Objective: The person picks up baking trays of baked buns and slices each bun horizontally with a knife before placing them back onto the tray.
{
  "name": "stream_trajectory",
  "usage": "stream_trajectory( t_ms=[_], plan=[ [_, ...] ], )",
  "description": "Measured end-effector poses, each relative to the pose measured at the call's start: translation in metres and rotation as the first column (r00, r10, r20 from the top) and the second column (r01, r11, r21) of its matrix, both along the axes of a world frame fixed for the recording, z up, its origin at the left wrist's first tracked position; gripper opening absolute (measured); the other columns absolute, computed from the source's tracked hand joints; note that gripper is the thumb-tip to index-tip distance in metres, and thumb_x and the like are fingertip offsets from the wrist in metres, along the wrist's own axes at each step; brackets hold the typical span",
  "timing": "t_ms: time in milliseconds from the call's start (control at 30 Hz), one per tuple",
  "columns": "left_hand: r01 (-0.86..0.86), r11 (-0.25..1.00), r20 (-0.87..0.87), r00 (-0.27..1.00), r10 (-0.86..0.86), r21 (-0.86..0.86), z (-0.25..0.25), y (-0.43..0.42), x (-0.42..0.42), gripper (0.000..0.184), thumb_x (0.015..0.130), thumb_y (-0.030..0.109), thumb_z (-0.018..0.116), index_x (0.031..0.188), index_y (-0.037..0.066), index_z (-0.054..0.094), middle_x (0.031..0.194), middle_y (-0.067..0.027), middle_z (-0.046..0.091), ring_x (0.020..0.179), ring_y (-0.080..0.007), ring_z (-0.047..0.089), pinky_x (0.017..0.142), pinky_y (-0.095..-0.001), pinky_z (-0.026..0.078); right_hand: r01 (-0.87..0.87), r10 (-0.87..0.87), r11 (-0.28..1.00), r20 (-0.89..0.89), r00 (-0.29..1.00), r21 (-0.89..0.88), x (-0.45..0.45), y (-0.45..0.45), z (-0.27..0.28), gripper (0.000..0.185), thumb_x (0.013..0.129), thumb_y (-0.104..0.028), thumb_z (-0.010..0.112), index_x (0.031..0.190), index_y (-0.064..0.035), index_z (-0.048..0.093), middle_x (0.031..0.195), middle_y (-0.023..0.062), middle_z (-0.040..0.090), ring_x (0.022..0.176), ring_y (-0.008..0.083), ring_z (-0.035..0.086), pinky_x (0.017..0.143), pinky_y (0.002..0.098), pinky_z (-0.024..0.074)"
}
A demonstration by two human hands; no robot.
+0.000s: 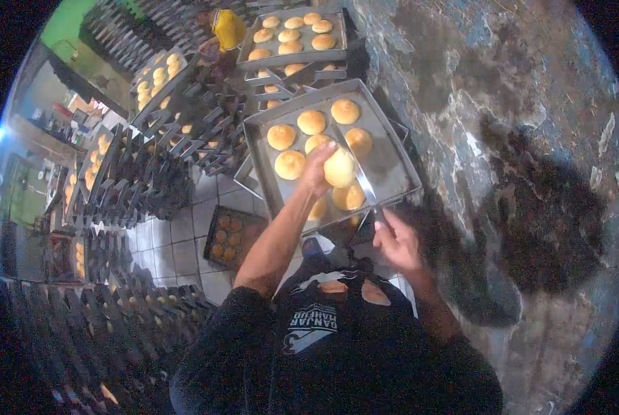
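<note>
Over a metal tray (392,166) of round golden buns, my left hand (317,166) grips a pale yellow bun (339,169), thumb on top. My right hand (398,242) is closed on the dark handle of a long-bladed knife (364,181) near the tray's front right corner. The blade slants up and left across the tray, just right of the held bun. Several buns lie around it, one of them a golden bun (311,122). Part of another bun is hidden under my left hand.
Stacked trays of buns (292,60) stand behind, with more stacks at the left. A dark tray of buns (228,238) rests on the tiled floor (174,242). A person in yellow (228,29) is at the top. A stained wall (489,138) rises at the right.
</note>
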State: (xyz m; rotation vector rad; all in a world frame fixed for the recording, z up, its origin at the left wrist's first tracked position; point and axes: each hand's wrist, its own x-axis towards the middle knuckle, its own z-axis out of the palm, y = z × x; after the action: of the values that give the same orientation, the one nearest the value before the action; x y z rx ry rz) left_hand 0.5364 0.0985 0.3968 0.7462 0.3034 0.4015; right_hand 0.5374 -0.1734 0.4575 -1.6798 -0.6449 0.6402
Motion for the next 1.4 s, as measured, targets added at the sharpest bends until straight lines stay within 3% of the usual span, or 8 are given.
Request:
stream_trajectory(
  t_ms=[133, 433, 733, 800, 1000, 1133, 1233, 1400],
  plan=[
    [0.054, 0.998, -0.059, 0.997, -0.052, 0.030, -0.002, -0.021, 0.006, 0.020, 0.095, 0.026, 0.067, 0.100, 0.008, 0.060, 0.087, -0.0042, 0.066, 0.080, -0.0169, 0.069, 0.070, -0.0356, 0.061, -0.060, 0.054, 0.981, -0.038, 0.998, -0.185, 0.026, 0.017, 0.030, 0.040, 0.101, -0.017, 0.056, 0.139, -0.0055, 0.056, 0.074, 0.0024, 0.064, 0.065, 0.0122, 0.060, 0.062, 0.0311, 0.0504],
    [0.186, 0.973, -0.085, 0.981, -0.176, 0.136, 0.005, -0.014, -0.001, 0.018, 0.093, 0.023, 0.071, 0.095, 0.006, 0.064, 0.086, -0.0063, 0.070, 0.075, -0.0174, 0.070, 0.068, -0.0337, 0.059, -0.150, 0.123, 0.979, -0.185, 0.975, -0.136, 0.020, -0.004, 0.019, 0.039, 0.105, -0.020, 0.051, 0.142, -0.0072, 0.053, 0.068, 0.0006, 0.057, 0.049, 0.0046, 0.046, 0.044, 0.0230, 0.0370],
    [0.133, 0.983, -0.070, 0.990, -0.125, 0.127, 0.005, 0.011, -0.007, 0.024, 0.091, 0.022, 0.073, 0.104, 0.002, 0.067, 0.091, -0.0089, 0.071, 0.077, -0.0189, 0.070, 0.068, -0.0353, 0.060, -0.204, 0.186, 0.975, -0.179, 0.966, -0.091, 0.019, -0.036, 0.007, 0.031, 0.103, -0.021, 0.055, 0.129, -0.0048, 0.062, 0.070, -0.0009, 0.060, 0.062, 0.0075, 0.054, 0.056, 0.0275, 0.0450],
    [0.193, 0.965, -0.208, 0.966, -0.155, 0.177, -0.004, -0.005, -0.001, 0.031, 0.095, 0.029, 0.069, 0.112, 0.002, 0.064, 0.094, -0.0090, 0.070, 0.081, -0.0198, 0.069, 0.072, -0.0369, 0.060, -0.196, 0.166, 0.971, -0.210, 0.963, -0.134, 0.022, -0.016, 0.020, 0.033, 0.103, -0.022, 0.055, 0.131, -0.0049, 0.061, 0.070, -0.0013, 0.060, 0.059, 0.0074, 0.052, 0.054, 0.0272, 0.0442],
    [0.047, 0.987, -0.063, 0.996, -0.058, -0.156, -0.005, -0.011, 0.006, 0.051, 0.099, 0.057, 0.052, 0.124, 0.012, 0.056, 0.109, -0.0078, 0.067, 0.101, -0.0225, 0.067, 0.083, -0.0408, 0.059, -0.093, 0.069, 0.994, -0.351, 0.934, -0.052, 0.034, 0.016, 0.022, 0.039, 0.104, -0.022, 0.053, 0.140, -0.0065, 0.055, 0.068, 0.0000, 0.057, 0.046, 0.0054, 0.047, 0.040, 0.0222, 0.0365],
    [-0.050, 0.976, -0.127, 0.989, 0.078, 0.213, -0.024, -0.018, 0.003, 0.045, 0.100, 0.048, 0.056, 0.127, 0.012, 0.055, 0.113, -0.0084, 0.066, 0.107, -0.0252, 0.066, 0.092, -0.0448, 0.057, -0.142, 0.109, 0.988, -0.374, 0.921, -0.060, 0.035, 0.027, 0.022, 0.040, 0.106, -0.025, 0.047, 0.140, -0.0040, 0.053, 0.071, 0.0007, 0.057, 0.050, 0.0048, 0.048, 0.042, 0.0216, 0.0372],
    [-0.101, 0.995, -0.079, 0.992, 0.100, -0.002, -0.008, -0.008, 0.002, 0.029, 0.097, 0.032, 0.065, 0.115, 0.010, 0.058, 0.103, -0.0045, 0.065, 0.092, -0.0199, 0.068, 0.078, -0.0405, 0.060, -0.168, 0.124, 0.981, -0.352, 0.928, -0.099, 0.028, 0.014, 0.021, 0.037, 0.105, -0.025, 0.050, 0.135, -0.0041, 0.056, 0.071, 0.0004, 0.057, 0.051, 0.0058, 0.049, 0.044, 0.0231, 0.0386],
    [-0.115, 0.984, -0.075, 0.992, 0.106, -0.138, -0.011, 0.014, -0.006, 0.032, 0.097, 0.036, 0.065, 0.116, 0.011, 0.058, 0.105, -0.0054, 0.066, 0.093, -0.0203, 0.068, 0.079, -0.0402, 0.060, -0.169, 0.139, 0.976, -0.202, 0.969, -0.139, 0.008, -0.016, 0.003, 0.034, 0.105, -0.025, 0.053, 0.131, -0.0050, 0.059, 0.070, 0.0000, 0.058, 0.053, 0.0071, 0.051, 0.047, 0.0264, 0.0407]
  ],
)
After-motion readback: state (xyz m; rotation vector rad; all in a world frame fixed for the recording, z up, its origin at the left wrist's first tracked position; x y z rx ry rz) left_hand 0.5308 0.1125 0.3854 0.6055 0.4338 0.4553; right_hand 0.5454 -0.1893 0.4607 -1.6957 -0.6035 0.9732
